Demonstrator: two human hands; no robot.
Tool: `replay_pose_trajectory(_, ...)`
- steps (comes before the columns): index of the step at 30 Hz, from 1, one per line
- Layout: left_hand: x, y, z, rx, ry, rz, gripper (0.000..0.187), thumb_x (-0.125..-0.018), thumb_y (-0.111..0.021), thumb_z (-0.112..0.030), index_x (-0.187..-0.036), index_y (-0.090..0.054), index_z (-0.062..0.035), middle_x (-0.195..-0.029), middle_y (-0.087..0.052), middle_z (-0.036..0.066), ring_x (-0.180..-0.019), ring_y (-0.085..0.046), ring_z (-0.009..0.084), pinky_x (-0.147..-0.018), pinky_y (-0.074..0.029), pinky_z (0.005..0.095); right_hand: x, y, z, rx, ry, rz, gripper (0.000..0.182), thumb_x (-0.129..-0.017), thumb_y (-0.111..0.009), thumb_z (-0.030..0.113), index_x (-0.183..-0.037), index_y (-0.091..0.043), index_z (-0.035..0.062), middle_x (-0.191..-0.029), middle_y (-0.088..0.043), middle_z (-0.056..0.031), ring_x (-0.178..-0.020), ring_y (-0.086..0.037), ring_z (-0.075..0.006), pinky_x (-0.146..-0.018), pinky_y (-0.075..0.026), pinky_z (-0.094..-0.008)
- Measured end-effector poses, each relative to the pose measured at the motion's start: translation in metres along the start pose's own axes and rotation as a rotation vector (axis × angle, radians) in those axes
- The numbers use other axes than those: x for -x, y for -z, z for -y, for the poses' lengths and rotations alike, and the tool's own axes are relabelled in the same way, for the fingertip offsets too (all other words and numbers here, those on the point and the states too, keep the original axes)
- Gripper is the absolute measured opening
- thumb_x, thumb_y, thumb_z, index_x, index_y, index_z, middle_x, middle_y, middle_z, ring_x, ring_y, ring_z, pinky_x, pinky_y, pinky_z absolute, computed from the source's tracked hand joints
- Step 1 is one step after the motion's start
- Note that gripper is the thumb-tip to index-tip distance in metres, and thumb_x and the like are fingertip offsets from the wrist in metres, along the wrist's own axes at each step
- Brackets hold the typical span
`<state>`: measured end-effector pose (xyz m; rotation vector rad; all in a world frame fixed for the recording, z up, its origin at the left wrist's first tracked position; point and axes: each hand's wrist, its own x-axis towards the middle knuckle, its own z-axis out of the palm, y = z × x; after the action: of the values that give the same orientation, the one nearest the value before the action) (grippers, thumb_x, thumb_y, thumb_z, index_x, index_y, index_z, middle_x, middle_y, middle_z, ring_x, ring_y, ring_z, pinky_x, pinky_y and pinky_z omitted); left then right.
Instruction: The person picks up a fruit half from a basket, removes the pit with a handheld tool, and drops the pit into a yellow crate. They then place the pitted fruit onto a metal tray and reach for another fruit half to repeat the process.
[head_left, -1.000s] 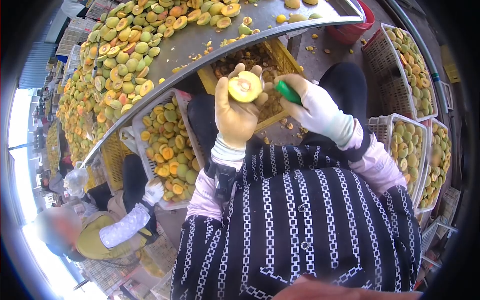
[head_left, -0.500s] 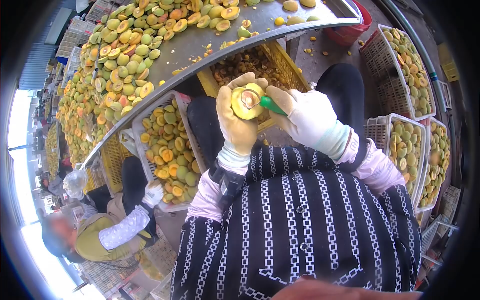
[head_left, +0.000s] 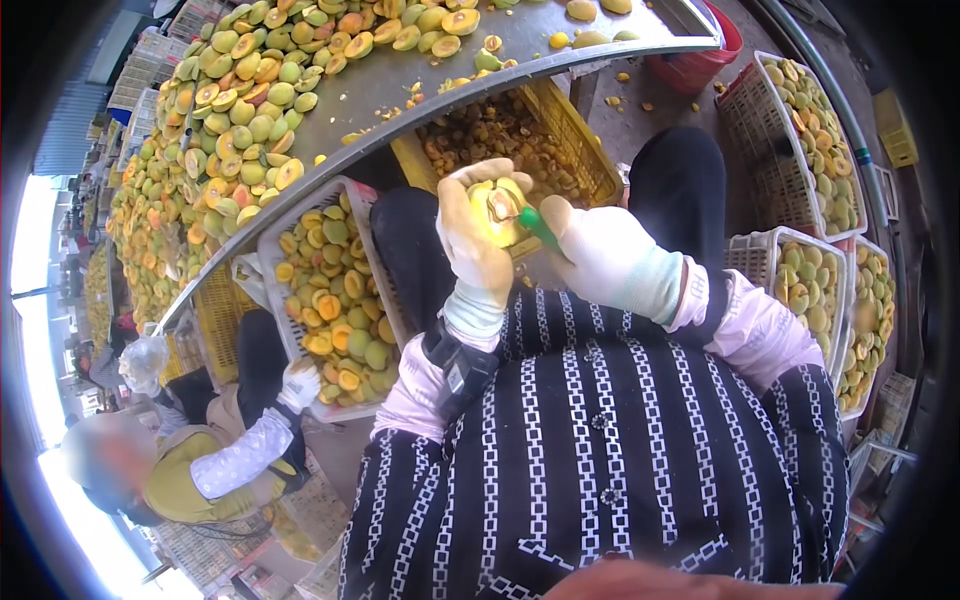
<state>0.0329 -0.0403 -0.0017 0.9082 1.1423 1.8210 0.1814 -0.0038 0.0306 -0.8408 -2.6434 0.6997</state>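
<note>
My left hand [head_left: 468, 240], in a tan-and-white work glove, cups a yellow peach half [head_left: 507, 232] with its cut face turned up. In my right hand [head_left: 610, 255], also gloved, is a pitting knife [head_left: 539, 228] with a green handle. Its curved metal loop sits in the middle of the cut face, around the pit area. Both hands are close together above my lap. Below and beyond them, a yellow crate [head_left: 572, 125] holds brown pits and scraps.
A metal-edged table [head_left: 375, 95] carries a large heap of peach halves. A white crate [head_left: 268, 262] of halves stands at my left, near a co-worker's gloved hand [head_left: 298, 387]. More filled crates [head_left: 762, 150] stand on the right, with a red tub [head_left: 690, 70] beyond the table corner.
The knife loop has shifted within the cut face and the peach half has tipped slightly. My right hand has moved a little down. The view has shifted slightly.
</note>
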Motion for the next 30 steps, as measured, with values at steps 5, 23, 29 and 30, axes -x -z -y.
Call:
replay_pose_trajectory(5,-0.003,0.008,0.015,-0.007,-0.290,-0.086,0.044,-0.094,-0.049,-0.039,-0.107,-0.046,0.0025,-0.097,-0.060,0.019,-0.076,-0.062,0.0214,-0.068,-0.053,0.0297,-0.007,-0.012,0.003,-0.199,0.030,-0.011,0.029,-0.080,-0.062,0.014,-0.098,-0.043,0.0000,-0.066,-0.060,-0.0173,-0.062,-0.062,-0.0361,-0.054,-0.051,-0.0424)
replay_pose_trajectory(23,-0.009,0.025,-0.001,0.103,0.436,0.082,0.049,-0.100,-0.031,-0.037,-0.104,-0.054,0.0054,-0.088,-0.064,0.017,-0.083,-0.065,0.0233,-0.077,-0.054,0.0321,-0.012,-0.028,-0.015,0.033,-0.080,0.119,0.035,-0.080,-0.059,0.016,-0.109,-0.046,0.0017,-0.068,-0.062,-0.0137,-0.064,-0.063,-0.0345,-0.057,-0.051,-0.0438)
replay_pose_trajectory(29,-0.012,0.033,0.006,0.017,0.512,0.099,0.049,-0.099,-0.036,-0.038,-0.093,-0.059,0.0048,-0.086,-0.065,0.014,-0.075,-0.066,0.0203,-0.070,-0.055,0.0300,-0.001,-0.036,-0.003,-0.080,-0.104,0.153,0.035,-0.081,-0.061,0.017,-0.106,-0.046,-0.0016,-0.070,-0.062,-0.0178,-0.066,-0.064,-0.0363,-0.058,-0.051,-0.0431)
replay_pose_trajectory(30,-0.012,0.032,0.008,0.024,0.516,0.097,0.049,-0.099,-0.036,-0.038,-0.093,-0.059,0.0048,-0.086,-0.065,0.014,-0.075,-0.066,0.0203,-0.070,-0.055,0.0300,-0.003,-0.038,0.001,-0.077,-0.106,0.160,0.035,-0.081,-0.061,0.017,-0.106,-0.046,-0.0016,-0.070,-0.062,-0.0178,-0.066,-0.064,-0.0363,-0.058,-0.051,-0.0431)
